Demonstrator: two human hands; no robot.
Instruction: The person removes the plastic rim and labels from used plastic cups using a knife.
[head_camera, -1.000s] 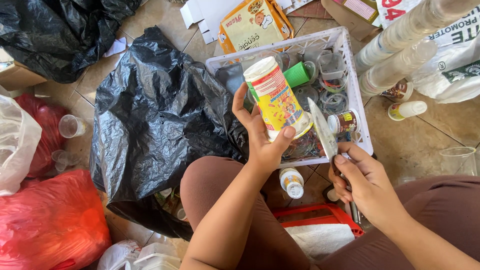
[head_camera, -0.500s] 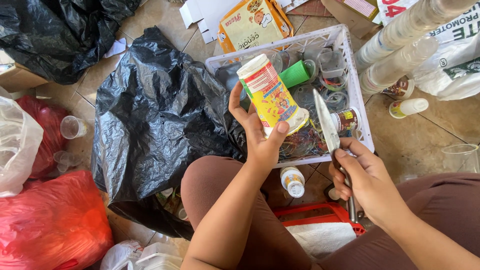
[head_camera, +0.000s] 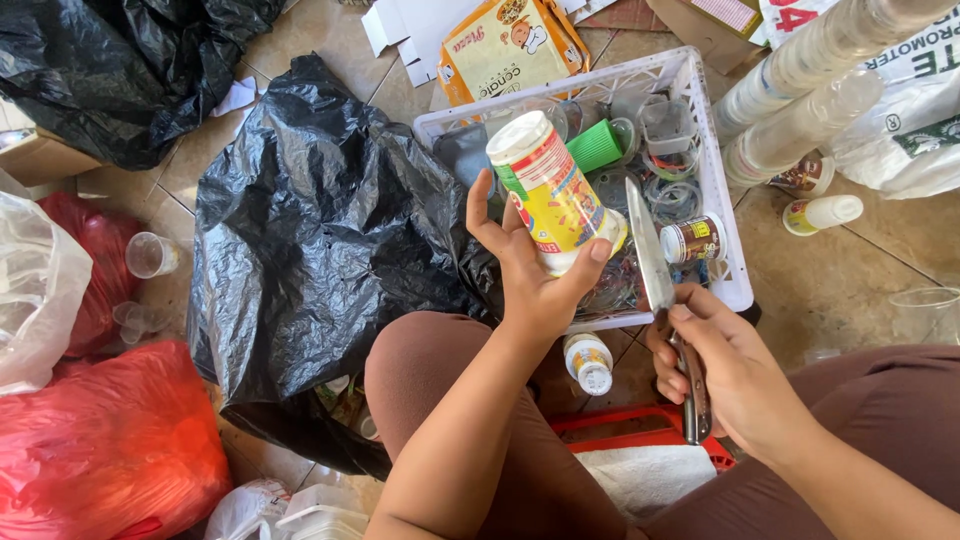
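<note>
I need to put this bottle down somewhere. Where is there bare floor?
Bare tile lies right of the white crate, between the small bottle and the clear cup. The crate itself is crowded, as is the left by the black bag.

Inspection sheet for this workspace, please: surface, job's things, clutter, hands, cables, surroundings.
Surface: tiled floor, partly sunlit.
Job's things: yellow-labelled plastic bottle, white cap on; knife, blade pointing away from the person.
Clutter: white basket of lids and small containers; small bottle on the floor below it.
Hands: left hand grips the bottle; right hand grips the knife handle.
Cables: nothing seen.
Surroundings: black bags, red bag, stacked clear cups.
</note>
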